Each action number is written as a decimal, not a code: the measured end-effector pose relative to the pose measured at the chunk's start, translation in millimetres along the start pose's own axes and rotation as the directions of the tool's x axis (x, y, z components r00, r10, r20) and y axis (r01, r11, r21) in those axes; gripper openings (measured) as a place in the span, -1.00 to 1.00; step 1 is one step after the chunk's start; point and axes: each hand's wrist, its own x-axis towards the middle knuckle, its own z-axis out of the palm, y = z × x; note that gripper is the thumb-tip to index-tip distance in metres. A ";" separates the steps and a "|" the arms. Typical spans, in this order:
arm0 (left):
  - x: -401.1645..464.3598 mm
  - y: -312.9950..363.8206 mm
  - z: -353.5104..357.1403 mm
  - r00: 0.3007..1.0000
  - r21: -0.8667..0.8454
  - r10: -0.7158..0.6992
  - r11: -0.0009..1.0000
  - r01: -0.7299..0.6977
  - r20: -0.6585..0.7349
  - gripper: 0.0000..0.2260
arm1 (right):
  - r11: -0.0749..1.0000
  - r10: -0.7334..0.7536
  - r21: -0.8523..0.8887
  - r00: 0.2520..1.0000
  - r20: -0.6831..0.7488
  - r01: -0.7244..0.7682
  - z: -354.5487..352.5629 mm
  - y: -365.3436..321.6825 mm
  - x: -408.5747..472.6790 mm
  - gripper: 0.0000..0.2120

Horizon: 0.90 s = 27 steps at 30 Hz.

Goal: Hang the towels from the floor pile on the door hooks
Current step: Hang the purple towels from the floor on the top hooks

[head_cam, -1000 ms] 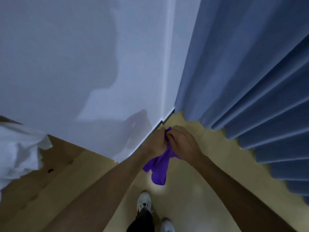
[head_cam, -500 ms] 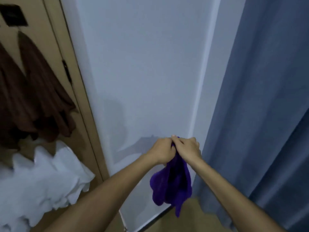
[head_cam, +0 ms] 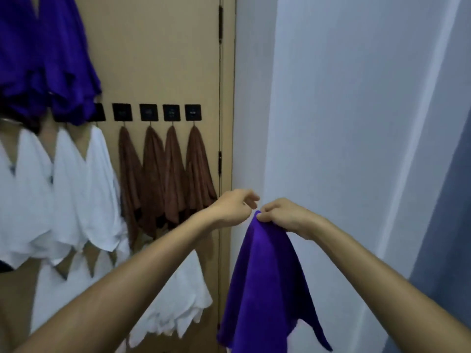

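The left hand (head_cam: 233, 206) has let go, half-curled and empty, leaving the right hand (head_cam: 285, 217) pinching the purple towel (head_cam: 265, 281) as the door (head_cam: 163, 59) comes into view, ready for hanging.

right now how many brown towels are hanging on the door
4, side by side on black hooks at the door's right edge: first, second, third, fourth. More may hide off-frame left.

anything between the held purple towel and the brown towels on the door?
Head view: only the left hand and its wrist, plus the door's hinge edge. The right hand pinches the purple towel; the brown towels hang clear.
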 end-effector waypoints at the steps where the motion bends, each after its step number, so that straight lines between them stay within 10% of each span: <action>1: -6.9 -9.0 -12.5 0.998 -0.030 0.015 0.999 -0.013 0.056 -0.62 | 0.999 -0.041 -0.021 0.999 0.022 0.041 7.9 -16.6 2.5 -0.69; 8: -51.5 -62.2 -96.0 0.997 -0.074 -0.024 0.997 0.030 0.080 -0.97 | 0.970 -0.237 -0.041 0.971 0.014 0.238 58.0 -103.0 28.9 -0.87; 17: -88.3 -112.6 -201.7 0.957 -0.266 -0.061 0.954 0.140 0.284 -0.83 | 0.906 -0.419 0.079 0.908 0.023 0.416 110.9 -169.2 65.6 -0.90; 27: -93.5 -137.9 -257.2 0.993 -0.274 -0.069 0.961 0.040 -0.094 -0.87 | 0.876 -0.475 0.121 0.878 0.052 0.467 154.8 -226.3 91.7 -0.81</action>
